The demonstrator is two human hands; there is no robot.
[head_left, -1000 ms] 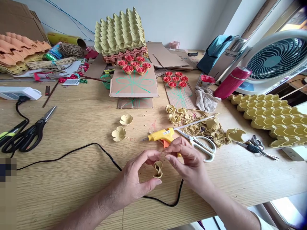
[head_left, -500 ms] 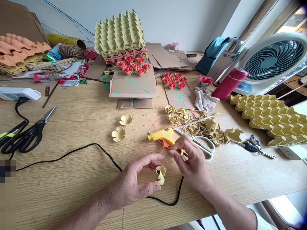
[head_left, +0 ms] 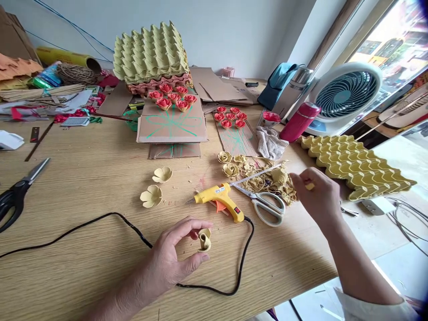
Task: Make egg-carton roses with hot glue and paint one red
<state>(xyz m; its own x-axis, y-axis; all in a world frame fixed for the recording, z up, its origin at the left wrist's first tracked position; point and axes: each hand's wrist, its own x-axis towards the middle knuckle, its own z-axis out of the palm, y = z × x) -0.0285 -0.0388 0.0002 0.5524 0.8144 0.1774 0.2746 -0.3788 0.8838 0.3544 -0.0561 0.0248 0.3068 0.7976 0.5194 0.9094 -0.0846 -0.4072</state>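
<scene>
My left hand (head_left: 177, 252) pinches a small rolled flower (head_left: 204, 240) of yellow egg-carton pulp between thumb and fingers, its curled centre facing me. My right hand (head_left: 317, 194) is at the right end of the pile of torn pulp scraps (head_left: 282, 180), fingers closed. A bit of yellow egg-carton piece (head_left: 310, 186) shows between them; most of it is hidden. Between the hands lies a yellow glue gun (head_left: 219, 198) on its side, its black cord (head_left: 245, 254) curving below. White-handled scissors (head_left: 269, 209) rest beside it. Two open pulp cups (head_left: 151, 196) with petals lie to the left.
Finished yellow roses (head_left: 230, 169) sit near the scraps. Red roses (head_left: 174, 97) stand on a cardboard box, more on a cardboard sheet (head_left: 236, 140). Egg trays (head_left: 354, 167) lie right, a red flask (head_left: 301, 121) and fan (head_left: 347, 96) behind. Black scissors (head_left: 16, 194) lie left.
My right hand has let go of the glue gun's handle and moved right to the scraps. The glue gun now lies on the table. My left hand still holds the rolled flower.
</scene>
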